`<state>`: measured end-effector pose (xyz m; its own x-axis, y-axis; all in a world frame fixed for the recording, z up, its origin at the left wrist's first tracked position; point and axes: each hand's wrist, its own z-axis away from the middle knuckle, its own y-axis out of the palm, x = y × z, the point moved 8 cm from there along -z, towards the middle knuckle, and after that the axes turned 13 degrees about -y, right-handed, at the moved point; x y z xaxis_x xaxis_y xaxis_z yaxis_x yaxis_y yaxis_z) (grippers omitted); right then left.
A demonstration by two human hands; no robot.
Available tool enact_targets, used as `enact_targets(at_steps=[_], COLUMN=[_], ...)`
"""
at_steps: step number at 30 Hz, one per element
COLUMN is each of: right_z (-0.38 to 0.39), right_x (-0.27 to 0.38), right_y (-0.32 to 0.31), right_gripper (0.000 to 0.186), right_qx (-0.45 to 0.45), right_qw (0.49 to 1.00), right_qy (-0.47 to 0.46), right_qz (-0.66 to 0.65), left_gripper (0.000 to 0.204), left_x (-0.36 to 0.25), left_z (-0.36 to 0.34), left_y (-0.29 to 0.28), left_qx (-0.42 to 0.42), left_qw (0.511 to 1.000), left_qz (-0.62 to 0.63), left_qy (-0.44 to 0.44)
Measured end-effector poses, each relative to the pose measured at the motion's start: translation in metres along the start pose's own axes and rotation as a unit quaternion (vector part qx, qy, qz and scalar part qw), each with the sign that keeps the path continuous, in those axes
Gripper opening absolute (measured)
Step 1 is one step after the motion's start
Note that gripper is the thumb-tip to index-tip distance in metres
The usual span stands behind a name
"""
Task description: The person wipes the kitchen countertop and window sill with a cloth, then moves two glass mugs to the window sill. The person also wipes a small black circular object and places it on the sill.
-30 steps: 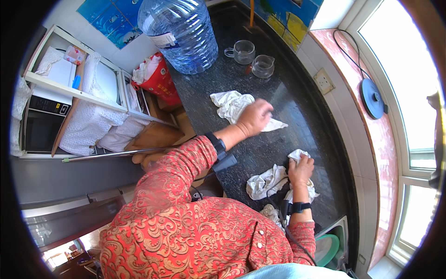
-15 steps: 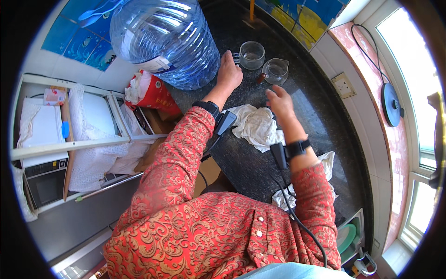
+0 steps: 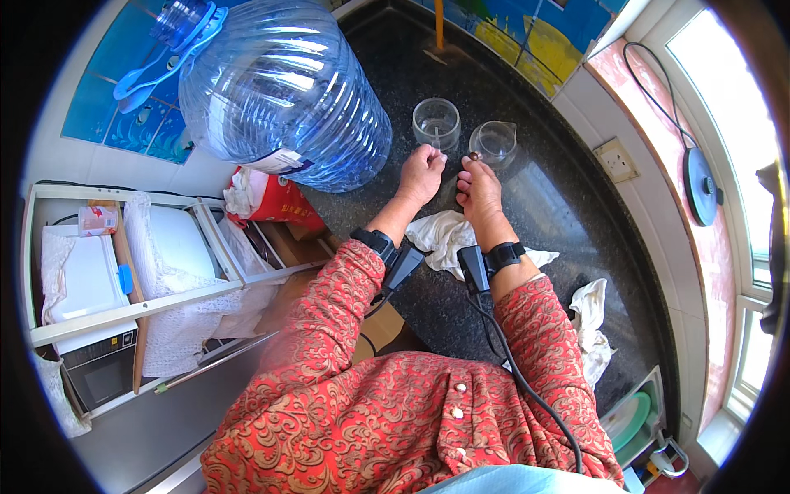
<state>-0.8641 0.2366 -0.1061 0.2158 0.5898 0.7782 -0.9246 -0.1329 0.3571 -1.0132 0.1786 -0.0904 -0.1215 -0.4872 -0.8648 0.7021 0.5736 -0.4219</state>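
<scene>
Two clear glass vessels stand side by side on the black speckled countertop [image 3: 568, 198]. On the left is a round glass cup [image 3: 436, 120], its handle toward me. My left hand [image 3: 421, 174] is closed, thumb and fingers pinching that handle. To its right, a small glass pitcher [image 3: 499, 142] with a pouring lip has a short brown handle [image 3: 473, 156]. My right hand [image 3: 480, 189] is closed around this handle, its end showing above my fingers. A crumpled white cloth [image 3: 443, 235] lies below my hands, partly behind my right wrist.
A big clear blue water bottle [image 3: 288, 90] stands left of the cup. Beyond it are a red bag [image 3: 280, 206] and a shelf rack [image 3: 189, 296]. Another white cloth [image 3: 588, 325] lies at right, near a basin with a green bowl [image 3: 632, 424]. A wall socket [image 3: 615, 160] is at right.
My right hand has moved up and left and closed on the pitcher's handle. My left hand has shifted nearer to me, and the cup's handle has turned toward me.
</scene>
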Motion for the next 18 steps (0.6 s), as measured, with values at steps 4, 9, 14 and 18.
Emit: enact_targets(at_steps=[4,9,14,18], right_z=[0.008,0.006,0.005,0.027], right_x=[0.003,-0.001,-0.001,0.027], right_y=[-0.01,-0.02,-0.04,-0.07], right_gripper=[0.032,0.028,0.026,0.029], right_qx=[-0.009,-0.004,-0.005,0.019], right_qw=[0.999,0.999,0.999,0.998], right_qy=[0.03,0.038,0.012,-0.037], right_qz=[0.035,-0.013,-0.038,0.044], left_gripper=[0.016,0.016,0.029,0.033], left_x=[0.008,0.01,0.018,0.014], left_z=[0.007,0.022,0.024,0.028], left_y=[0.01,0.019,0.018,0.016], left_qx=[0.042,0.119,0.095,0.101], left_qw=[0.996,0.958,0.947,0.939], left_qz=[0.066,0.241,0.289,0.326], left_qy=[-0.039,-0.103,-0.106,-0.051])
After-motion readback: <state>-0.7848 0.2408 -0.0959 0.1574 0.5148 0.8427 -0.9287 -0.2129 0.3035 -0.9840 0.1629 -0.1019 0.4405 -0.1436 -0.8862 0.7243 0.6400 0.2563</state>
